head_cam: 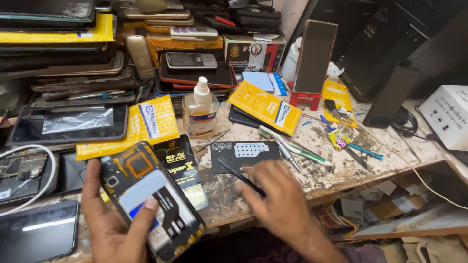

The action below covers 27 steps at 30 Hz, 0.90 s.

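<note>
My left hand (109, 221) grips an opened smartphone (146, 195) with its back removed, showing orange and black inner parts; the thumb rests on its middle. My right hand (280, 207) holds a thin black tool (239, 176), perhaps tweezers, with its tip pointing up-left over a dark grey magnetic screw mat (243, 153) on the worn workbench (336, 165). A black packet (183, 168) lies between the phone and the mat.
A clear spray bottle (200, 112) stands behind the mat. Yellow packets (265, 107) (141, 126), screwdrivers (292, 148), stacked old phones (190, 61) and tablets (68, 124) crowd the back. A white box (448, 114) sits at right, a cable (414, 170) hangs over the edge.
</note>
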{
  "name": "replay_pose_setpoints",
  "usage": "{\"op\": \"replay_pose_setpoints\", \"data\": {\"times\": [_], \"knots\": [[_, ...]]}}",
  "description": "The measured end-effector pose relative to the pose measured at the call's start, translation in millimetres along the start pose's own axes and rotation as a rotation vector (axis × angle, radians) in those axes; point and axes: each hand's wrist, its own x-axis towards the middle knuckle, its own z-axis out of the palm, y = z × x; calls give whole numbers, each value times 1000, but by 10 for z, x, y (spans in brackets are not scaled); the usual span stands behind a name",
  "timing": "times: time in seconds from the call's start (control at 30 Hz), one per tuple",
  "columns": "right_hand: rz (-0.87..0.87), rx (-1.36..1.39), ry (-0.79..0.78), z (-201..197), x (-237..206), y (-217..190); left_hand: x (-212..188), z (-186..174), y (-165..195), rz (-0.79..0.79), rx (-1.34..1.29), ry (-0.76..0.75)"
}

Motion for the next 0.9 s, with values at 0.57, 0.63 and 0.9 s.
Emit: {"op": "replay_pose_setpoints", "data": {"times": [0.57, 0.63, 0.9], "knots": [[163, -255, -604, -83, 766, 315, 302, -721, -377, 131, 198, -27], [202, -299, -728, -151, 852, 341, 250, -675, -388, 149, 87, -5], [36, -267, -670, -187, 1120, 131, 172, -627, -277, 111, 98, 11]]}}
